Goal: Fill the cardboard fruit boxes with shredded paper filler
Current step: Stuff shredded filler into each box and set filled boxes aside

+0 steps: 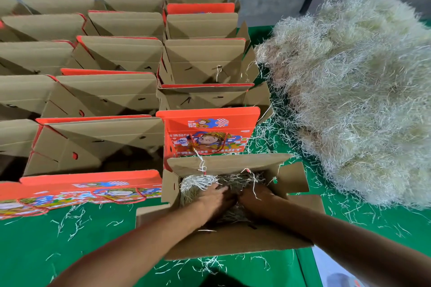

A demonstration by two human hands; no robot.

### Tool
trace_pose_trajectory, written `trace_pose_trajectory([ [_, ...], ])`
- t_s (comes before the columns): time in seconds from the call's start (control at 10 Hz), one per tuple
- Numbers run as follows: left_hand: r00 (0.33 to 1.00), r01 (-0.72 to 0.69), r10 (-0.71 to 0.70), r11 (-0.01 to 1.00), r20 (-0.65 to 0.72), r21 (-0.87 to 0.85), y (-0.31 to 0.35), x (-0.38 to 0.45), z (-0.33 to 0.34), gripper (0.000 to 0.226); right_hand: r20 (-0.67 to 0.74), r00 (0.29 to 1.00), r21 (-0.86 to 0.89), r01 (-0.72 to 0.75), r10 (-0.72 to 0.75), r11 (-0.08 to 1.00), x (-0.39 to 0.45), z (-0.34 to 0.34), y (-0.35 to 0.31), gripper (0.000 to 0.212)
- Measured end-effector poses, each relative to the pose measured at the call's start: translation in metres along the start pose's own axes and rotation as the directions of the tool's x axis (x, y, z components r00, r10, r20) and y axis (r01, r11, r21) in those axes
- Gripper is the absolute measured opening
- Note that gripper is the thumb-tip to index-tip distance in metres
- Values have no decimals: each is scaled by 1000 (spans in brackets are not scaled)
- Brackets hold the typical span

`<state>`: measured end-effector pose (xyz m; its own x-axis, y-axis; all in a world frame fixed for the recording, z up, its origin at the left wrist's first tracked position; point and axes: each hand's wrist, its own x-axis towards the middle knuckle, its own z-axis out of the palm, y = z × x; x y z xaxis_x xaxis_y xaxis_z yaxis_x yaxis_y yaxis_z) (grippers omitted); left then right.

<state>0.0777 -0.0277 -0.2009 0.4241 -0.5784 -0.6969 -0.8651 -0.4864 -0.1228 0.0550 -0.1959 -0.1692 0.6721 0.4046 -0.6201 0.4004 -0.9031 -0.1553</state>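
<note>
An open cardboard fruit box (235,240) stands on the green table right in front of me. Pale shredded paper filler (198,182) lies inside it. My left hand (215,199) and my right hand (256,200) are both down inside the box, side by side, pressing on the filler. My fingers are partly buried in the strands, so how they lie is hard to tell. A big heap of shredded paper (354,100) sits on the table to the right of the box.
Rows of open orange-and-brown fruit boxes (121,91) fill the table ahead and to the left. One box (207,133) with a printed orange front stands right behind mine. Another orange box (77,191) lies at the left. Loose strands litter the green table (70,240).
</note>
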Motion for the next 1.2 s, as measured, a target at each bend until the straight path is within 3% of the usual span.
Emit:
trace_pose_trajectory([
  [0.1,994,51,-64,988,-86,-148,4,-5,1,60,32,999,-231,-14,22,973,2,-1,-3,41],
  [0.2,969,156,-193,961,-153,-228,-3,-12,4,66,44,995,-376,103,-93,921,-2,1,0,44],
  [0.3,966,179,-204,971,-156,-157,-9,-19,1,60,151,987,-397,110,-53,911,-9,-7,-3,44],
  [0.4,978,145,-158,984,-138,-100,-13,-21,1,45,170,985,-501,92,-7,861,-10,-15,-1,46],
  [0.5,987,114,-122,990,-106,-79,-13,-24,6,42,133,991,-515,69,0,855,-15,-19,-2,49],
  [0.6,983,56,-71,994,-167,-94,-7,-31,-4,37,-11,1000,-345,-25,22,938,-9,-22,-7,30],
  [0.7,981,-35,39,999,-192,23,1,-31,-16,19,-56,996,-233,-77,66,970,-2,-26,-12,26],
  [0.8,965,-111,137,986,-224,125,6,-20,-11,29,-15,992,-224,-127,127,966,4,-20,-12,29],
  [0.9,986,-115,138,968,-91,221,10,-7,-3,31,30,989,-234,-136,147,963,6,-12,-18,32],
  [1.0,998,-15,22,991,-53,129,16,4,8,42,51,989,-279,-118,137,953,6,-3,-20,37],
  [1.1,983,91,-80,994,-165,62,16,9,13,56,37,993,-291,-93,108,952,4,1,-15,44],
  [1.2,972,91,-93,996,-217,-22,5,13,2,42,57,996,-309,-41,62,950,3,5,-12,44],
])
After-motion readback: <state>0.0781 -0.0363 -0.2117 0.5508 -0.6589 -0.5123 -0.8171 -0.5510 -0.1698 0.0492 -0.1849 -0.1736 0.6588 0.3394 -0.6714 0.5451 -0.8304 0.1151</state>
